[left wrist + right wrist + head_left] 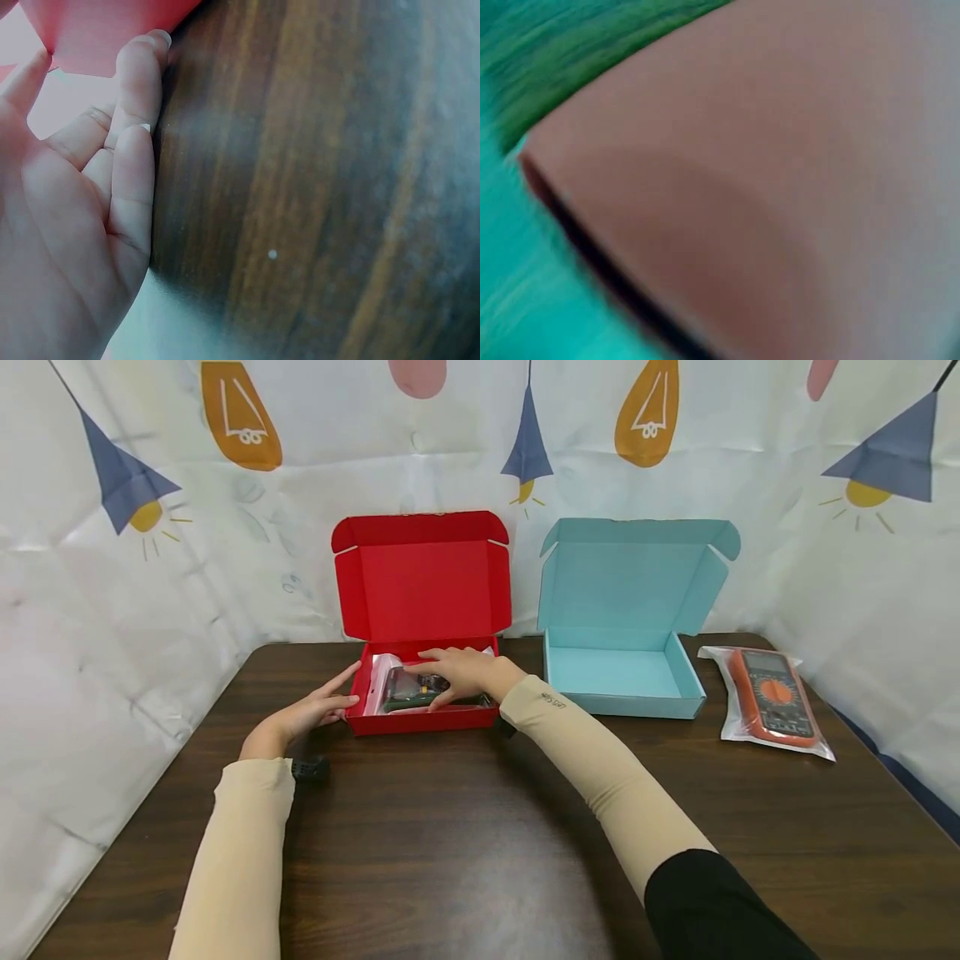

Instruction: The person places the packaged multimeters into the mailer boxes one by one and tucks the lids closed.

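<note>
Dark gadget (400, 687) in red box (420, 722), just under spread right hand (467, 672); box touched by loose left hand (307, 714).

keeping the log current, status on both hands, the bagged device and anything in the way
Left hand touching red box, left side. Right hand over bagged device inside, grip unclear. Red lid standing open, not blocking.

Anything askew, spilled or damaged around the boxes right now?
Nothing stands out as spilled or damaged. The bagged orange multimeter lies slanted on the table, right of the light-blue box, out of line with its front edge.
</note>
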Tool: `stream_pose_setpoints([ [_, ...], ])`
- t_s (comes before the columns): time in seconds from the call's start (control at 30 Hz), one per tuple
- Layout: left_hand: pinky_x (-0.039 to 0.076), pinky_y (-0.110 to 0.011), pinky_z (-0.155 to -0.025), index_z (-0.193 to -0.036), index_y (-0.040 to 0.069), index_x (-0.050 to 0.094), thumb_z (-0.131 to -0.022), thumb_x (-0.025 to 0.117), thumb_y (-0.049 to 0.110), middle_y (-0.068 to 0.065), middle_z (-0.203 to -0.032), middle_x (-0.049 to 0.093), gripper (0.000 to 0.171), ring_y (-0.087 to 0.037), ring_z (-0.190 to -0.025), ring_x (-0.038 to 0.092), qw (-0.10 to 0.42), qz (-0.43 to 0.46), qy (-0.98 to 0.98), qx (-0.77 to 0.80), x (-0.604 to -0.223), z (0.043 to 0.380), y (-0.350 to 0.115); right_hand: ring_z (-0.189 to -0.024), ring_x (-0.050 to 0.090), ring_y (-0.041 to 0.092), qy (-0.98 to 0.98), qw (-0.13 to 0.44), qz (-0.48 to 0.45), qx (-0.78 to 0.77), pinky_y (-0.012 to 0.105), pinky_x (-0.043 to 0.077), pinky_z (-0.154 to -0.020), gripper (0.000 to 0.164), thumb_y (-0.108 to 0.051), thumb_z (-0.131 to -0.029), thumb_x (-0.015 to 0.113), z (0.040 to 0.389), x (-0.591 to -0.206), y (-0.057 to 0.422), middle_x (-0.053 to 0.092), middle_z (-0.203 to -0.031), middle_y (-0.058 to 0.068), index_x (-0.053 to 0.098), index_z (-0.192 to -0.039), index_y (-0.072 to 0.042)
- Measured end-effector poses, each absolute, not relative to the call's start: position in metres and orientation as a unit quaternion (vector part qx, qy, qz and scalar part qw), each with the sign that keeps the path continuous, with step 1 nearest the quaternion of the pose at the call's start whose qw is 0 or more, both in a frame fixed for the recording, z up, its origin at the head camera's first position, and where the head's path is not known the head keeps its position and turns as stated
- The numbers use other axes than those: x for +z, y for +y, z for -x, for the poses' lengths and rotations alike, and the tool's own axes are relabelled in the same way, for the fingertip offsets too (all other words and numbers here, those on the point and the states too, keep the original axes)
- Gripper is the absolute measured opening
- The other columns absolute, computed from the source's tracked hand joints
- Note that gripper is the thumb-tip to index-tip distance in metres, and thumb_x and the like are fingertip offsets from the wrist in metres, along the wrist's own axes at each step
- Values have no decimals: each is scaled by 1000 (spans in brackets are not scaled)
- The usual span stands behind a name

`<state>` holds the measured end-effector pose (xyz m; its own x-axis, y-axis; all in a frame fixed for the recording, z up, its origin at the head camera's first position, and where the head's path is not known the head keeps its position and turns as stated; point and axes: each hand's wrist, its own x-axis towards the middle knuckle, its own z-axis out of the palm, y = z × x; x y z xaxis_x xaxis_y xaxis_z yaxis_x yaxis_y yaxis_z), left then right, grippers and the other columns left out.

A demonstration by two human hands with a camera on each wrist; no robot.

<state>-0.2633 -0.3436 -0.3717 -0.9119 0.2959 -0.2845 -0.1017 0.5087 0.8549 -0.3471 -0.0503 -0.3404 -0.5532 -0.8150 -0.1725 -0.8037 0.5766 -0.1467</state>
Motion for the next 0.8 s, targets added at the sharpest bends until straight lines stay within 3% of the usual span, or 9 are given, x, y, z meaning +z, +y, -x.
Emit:
stream_pose_setpoints([
  [0.33,26,-60,-117,-165,31,-7,-101,51,36,-24,-168,0,86,-47,-145,23,201,-61,843,495,-371,264,-343,-146,31,27,878,130,457,-47,60,32,-115,84,-45,-93,73,340,-329,-30,30,-165,7,30,-163,-29],
  [0.5,29,-58,-116,-165,30,-6,-102,50,37,-24,-168,2,85,-45,-142,28,199,-57,847,490,-369,265,-342,-145,33,25,878,128,457,-51,49,37,-115,82,-43,-94,73,338,-327,-21,32,-164,6,32,-163,-27],
  [0.7,41,-41,-105,-165,28,-4,-102,50,37,-24,-166,10,84,-33,-128,41,196,-52,854,479,-368,265,-342,-147,32,23,878,136,454,-73,52,27,-120,79,-44,-96,70,335,-328,-7,32,-164,6,32,-163,-25],
  [0.8,44,-34,-98,-166,26,-3,-102,51,36,-25,-163,15,84,-28,-119,45,193,-53,857,474,-367,265,-342,-146,33,23,875,144,453,-87,50,29,-119,78,-43,-97,69,334,-328,-1,33,-164,6,32,-163,-23],
])
